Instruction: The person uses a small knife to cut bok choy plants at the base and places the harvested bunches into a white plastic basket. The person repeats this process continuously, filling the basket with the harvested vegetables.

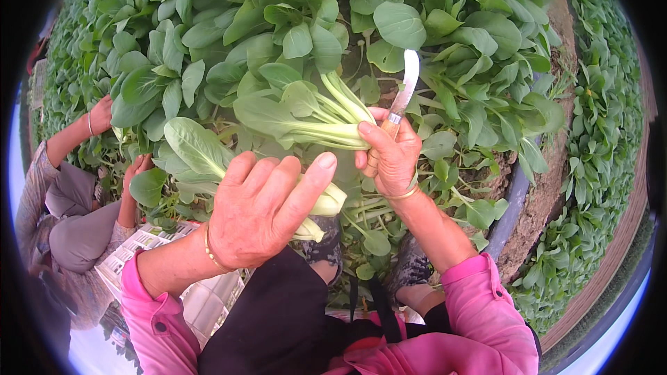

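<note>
My right hand (pixel 396 159) grips the wooden handle of a curved harvesting knife (pixel 408 78), its blade pointing up and away from me. Between that hand's thumb and fingers is the pale stem base of a bok choy head (pixel 333 134), whose leaves spread to the left. My left hand (pixel 263 205) is back-of-hand up, thumb extended, over at least two cut bok choy heads. Their white bases (pixel 329 201) stick out to the right below the thumb, and a broad leaf (pixel 198 143) shows on the other side. The left palm and its fingertips are hidden.
Dense bok choy plants (pixel 292 15) fill the bed ahead. A white plastic crate (pixel 208 297) stands at my left, beside another person (pixel 78 219) reaching into the plants. A grey hose or pipe (pixel 513 211) runs along the soil edge (pixel 547 208) on the right.
</note>
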{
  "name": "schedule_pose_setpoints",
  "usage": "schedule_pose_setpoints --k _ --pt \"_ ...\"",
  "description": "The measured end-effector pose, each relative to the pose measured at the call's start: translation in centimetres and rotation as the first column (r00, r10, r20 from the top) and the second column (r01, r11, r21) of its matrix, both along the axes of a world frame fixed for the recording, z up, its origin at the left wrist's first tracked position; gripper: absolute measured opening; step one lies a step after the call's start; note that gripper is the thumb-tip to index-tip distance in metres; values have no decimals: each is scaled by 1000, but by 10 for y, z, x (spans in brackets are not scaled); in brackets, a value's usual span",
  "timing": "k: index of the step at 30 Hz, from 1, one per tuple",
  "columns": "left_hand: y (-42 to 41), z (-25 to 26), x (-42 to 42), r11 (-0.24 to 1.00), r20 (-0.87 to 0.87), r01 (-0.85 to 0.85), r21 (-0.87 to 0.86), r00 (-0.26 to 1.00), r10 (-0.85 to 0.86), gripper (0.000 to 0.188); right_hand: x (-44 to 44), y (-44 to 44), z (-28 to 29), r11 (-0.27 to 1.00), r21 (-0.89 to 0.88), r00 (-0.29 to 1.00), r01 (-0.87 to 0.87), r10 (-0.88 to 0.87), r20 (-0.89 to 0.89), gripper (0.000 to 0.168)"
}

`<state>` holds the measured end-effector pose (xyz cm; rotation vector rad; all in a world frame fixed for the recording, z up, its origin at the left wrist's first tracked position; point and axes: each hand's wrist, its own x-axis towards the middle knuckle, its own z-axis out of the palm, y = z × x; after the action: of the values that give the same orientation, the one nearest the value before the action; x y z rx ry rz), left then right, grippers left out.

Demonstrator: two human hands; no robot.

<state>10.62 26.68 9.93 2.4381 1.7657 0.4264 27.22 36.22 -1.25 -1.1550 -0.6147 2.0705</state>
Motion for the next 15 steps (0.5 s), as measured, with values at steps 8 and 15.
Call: schedule_pose_setpoints --k 8,15 --pt "9 -21 2 991 -140 103 -88 983 -115 55 12 -35 23 941 -168 936 -294 248 -249 20" --pt "52 -48 -14 968 -147 10 -252 988 -48 67 -8 11 -33 935 -162 947 -316 321 10 36"
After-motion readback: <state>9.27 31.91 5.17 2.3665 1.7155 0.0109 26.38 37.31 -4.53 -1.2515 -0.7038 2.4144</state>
